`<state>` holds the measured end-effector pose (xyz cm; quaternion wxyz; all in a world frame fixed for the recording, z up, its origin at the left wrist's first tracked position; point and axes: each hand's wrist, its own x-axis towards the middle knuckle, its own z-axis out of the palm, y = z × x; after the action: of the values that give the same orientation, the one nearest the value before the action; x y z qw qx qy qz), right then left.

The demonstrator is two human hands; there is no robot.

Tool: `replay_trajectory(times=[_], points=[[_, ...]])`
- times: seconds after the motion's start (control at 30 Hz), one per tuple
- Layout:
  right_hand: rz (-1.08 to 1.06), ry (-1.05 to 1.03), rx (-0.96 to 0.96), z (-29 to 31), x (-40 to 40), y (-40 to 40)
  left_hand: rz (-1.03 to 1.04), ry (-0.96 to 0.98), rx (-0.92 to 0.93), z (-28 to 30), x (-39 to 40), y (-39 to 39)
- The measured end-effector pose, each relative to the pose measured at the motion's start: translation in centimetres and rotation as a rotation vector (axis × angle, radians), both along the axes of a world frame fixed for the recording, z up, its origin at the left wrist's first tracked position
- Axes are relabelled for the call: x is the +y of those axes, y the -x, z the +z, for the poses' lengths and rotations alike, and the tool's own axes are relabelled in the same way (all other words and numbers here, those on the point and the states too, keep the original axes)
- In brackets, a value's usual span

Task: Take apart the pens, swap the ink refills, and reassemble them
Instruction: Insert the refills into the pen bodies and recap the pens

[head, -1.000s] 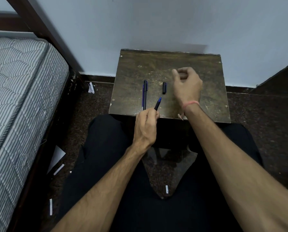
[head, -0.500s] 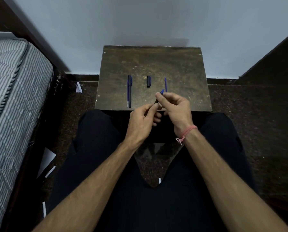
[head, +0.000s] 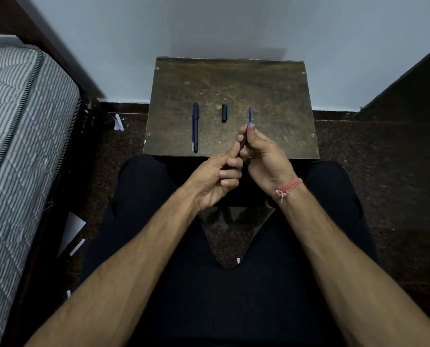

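My left hand (head: 216,179) and my right hand (head: 261,156) meet over the near edge of the small wooden table (head: 279,101). Between them they grip a dark pen barrel (head: 243,144), tilted up and away, with a bit of blue showing at its upper end by my right thumb. On the table lie a long black pen (head: 196,128) with a thin blue strip along its left side, a short black cap (head: 224,112), and a thin blue pen part (head: 250,114) just beyond my right fingertips.
The table stands against a pale wall. A striped mattress (head: 16,136) on a dark bed frame is at the left, and a dark panel (head: 409,81) at the right. My legs in black trousers are under my arms. Paper scraps lie on the dark floor.
My right hand left the thin blue part on the table and came back to the barrel held by my left hand. Both hands have drawn slightly toward me.
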<state>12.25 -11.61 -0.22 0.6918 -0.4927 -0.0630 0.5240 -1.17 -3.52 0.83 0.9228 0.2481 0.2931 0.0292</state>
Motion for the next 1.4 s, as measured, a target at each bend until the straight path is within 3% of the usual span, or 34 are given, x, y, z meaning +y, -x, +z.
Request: replay_trajectory(times=[0.13,0.33,0.5,0.6,0.77,0.9,1.07,1.23,1.4], points=[[0.047,0.009,-0.088,0.0,0.3,-0.1,0.039,-0.044,-0.004,-1.0,-0.6,0.0],[-0.096,0.012,-0.217,0.1,-0.1,-0.6,0.051,-0.214,0.057,-2.2,-0.8,-0.1],[-0.067,-0.011,-0.18,0.5,0.0,-0.6,0.072,-0.269,0.06,-3.1,-0.5,-0.4],[-0.087,0.063,-0.313,0.1,0.1,-0.5,0.061,-0.3,0.082,-3.6,-0.6,-0.4],[0.008,0.05,-0.233,0.4,0.2,-0.2,0.071,-0.312,0.094,-3.8,-0.4,-0.4],[-0.057,0.131,-0.442,-0.2,0.0,-0.3,0.049,-0.334,0.109,-3.7,-0.5,-0.2],[0.049,0.018,-0.203,0.4,0.1,-0.8,0.053,-0.342,0.118,-3.3,-0.5,-0.3],[-0.044,0.145,-0.431,-0.1,-0.1,-0.4,0.032,-0.362,0.123,-3.1,-0.7,-0.2],[0.08,-0.004,-0.203,0.9,-0.1,-0.9,0.041,-0.376,0.126,-2.7,-0.6,-0.2]])
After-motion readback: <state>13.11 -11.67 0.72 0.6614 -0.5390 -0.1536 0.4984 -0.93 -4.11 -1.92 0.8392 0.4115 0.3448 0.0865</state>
